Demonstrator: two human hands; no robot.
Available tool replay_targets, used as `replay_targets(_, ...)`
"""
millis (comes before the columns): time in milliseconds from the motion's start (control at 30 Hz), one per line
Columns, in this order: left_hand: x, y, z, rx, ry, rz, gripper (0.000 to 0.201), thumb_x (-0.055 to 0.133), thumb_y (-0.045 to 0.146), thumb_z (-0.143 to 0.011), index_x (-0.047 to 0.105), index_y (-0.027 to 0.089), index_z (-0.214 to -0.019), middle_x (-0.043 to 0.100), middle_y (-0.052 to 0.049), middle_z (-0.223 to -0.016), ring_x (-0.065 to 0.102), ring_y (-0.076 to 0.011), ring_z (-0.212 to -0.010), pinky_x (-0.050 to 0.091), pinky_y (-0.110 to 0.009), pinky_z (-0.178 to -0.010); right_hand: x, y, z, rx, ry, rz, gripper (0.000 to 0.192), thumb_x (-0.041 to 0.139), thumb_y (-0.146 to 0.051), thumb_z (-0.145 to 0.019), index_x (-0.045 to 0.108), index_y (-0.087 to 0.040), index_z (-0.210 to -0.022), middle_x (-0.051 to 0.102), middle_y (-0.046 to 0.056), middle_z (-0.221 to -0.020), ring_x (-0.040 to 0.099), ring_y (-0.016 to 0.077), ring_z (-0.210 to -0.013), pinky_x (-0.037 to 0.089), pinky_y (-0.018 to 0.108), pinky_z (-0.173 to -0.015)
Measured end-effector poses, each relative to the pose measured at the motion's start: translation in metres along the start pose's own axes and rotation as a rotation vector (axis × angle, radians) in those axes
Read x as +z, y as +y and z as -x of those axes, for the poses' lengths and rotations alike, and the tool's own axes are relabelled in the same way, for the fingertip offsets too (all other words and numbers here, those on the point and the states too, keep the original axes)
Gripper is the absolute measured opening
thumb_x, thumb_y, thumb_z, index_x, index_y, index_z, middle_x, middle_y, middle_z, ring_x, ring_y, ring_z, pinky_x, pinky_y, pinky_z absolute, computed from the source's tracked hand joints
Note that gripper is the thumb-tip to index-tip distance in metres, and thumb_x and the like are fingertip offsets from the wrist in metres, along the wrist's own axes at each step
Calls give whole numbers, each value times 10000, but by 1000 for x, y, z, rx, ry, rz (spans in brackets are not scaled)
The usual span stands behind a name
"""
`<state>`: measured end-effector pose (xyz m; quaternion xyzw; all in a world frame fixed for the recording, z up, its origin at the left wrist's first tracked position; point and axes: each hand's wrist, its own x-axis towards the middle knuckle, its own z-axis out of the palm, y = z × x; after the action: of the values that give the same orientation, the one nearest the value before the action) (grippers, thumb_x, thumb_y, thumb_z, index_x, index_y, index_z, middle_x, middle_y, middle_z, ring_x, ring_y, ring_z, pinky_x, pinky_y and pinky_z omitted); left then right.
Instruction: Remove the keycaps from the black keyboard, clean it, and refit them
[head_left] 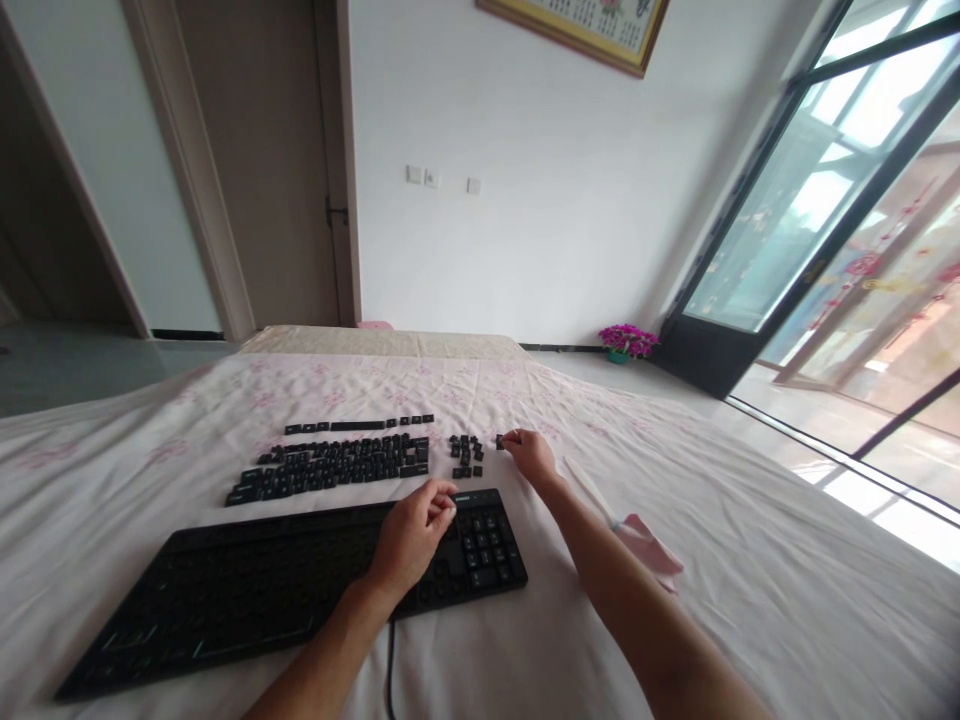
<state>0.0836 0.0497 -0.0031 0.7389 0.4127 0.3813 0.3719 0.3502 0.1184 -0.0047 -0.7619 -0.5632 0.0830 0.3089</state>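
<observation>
— At the far edge of the bed, what does the right hand (531, 452) have?

— A single black keycap (499, 441), pinched at the fingertips and held just above the sheet (750, 520), to the right of a small cluster of loose keycaps (466, 454). The grip is closed on that one cap.

— And the left hand (411, 540)?

— It rests on the black keyboard (285, 590), fingers curled loosely over the upper edge beside the number pad (489, 545). Whether it holds anything there, I cannot tell.

— How is the keyboard itself?

— Most of its main field shows bare sockets; only the number pad at its right end retains its caps. A cable (391, 670) leaves its near edge.

— Where are the removed caps?

— Beyond the keyboard, laid out in rows (330, 466) that mirror the key layout, with a thinner row (358, 425) behind them.

— Anything further out?

— A pink cloth (649, 548) lies near the right forearm. On the floor by the glass door (795, 230) stands a pot of purple flowers (628, 341).
</observation>
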Motion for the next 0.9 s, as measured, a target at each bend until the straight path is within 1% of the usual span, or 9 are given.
replay_targets(200,-1,3,1,-8,-1,-35,215,525,183,-807,636,222,-987,696,-4,-877,651,-127,-729,496,-240,-718,-3,-3,5,5,-16,-19,191,622,-350,-788,762,-244,-864,747,23,-852,664,203,-846,444,236,-704)
replay_targets(367,0,-1,0,17,6,-61,198,526,180,-816,645,230,-966,703,6,-878,655,-126,-746,494,-234,-721,-10,-9,10,-8,5,-62,263,570,-397,-831,745,-201,-849,732,56,-826,657,209,-825,445,251,-700)
replay_targets(500,1,-4,0,28,-3,-63,174,506,218,-858,640,233,-967,707,8,-893,657,-127,-738,492,-238,-723,-20,-22,19,-31,-11,-153,498,333,-475,-946,708,-150,-899,716,78,-851,640,181,-743,459,260,-675)
replay_targets(567,1,-4,0,30,-9,-71,176,492,228,-876,638,236,-973,709,8,-910,659,-129,-741,489,-242,-731,-27,-33,30,-134,-61,-299,597,207,-501,-977,689,-149,-960,707,76,-904,635,167,-762,470,262,-696)
replay_targets(600,1,-4,0,38,-10,-84,177,493,222,-877,639,238,-975,710,6,-927,661,-133,-765,486,-244,-746,-31,-39,37,-213,-95,-377,613,190,-514,-981,688,-158,-961,701,73,-925,632,167,-811,473,266,-732)
replay_targets(667,1,-3,1,62,-10,-128,180,502,197,-869,643,243,-972,707,6,-964,660,-142,-838,476,-247,-781,-38,-50,53,-348,-183,-431,586,229,-528,-978,700,-187,-910,687,60,-922,614,172,-887,465,273,-784)
replay_targets(700,1,-2,2,74,-11,-155,184,506,186,-865,644,246,-971,704,9,-972,656,-145,-868,469,-248,-793,-40,-56,60,-372,-229,-431,565,256,-532,-973,700,-195,-885,676,50,-879,609,165,-844,468,267,-750)
replay_targets(800,0,1,4,97,-30,-230,196,514,169,-856,643,256,-975,693,19,-956,645,-142,-870,457,-250,-793,-43,-66,82,-315,-367,-504,436,369,-510,-945,662,-192,-892,626,16,-766,545,114,-610,448,231,-570)
replay_targets(900,0,3,6,119,-53,-274,203,526,168,-848,639,259,-989,676,22,-945,633,-136,-851,450,-246,-778,-44,-69,94,-211,-456,-583,236,542,-409,-861,607,-191,-921,597,-14,-703,516,98,-537,418,202,-473)
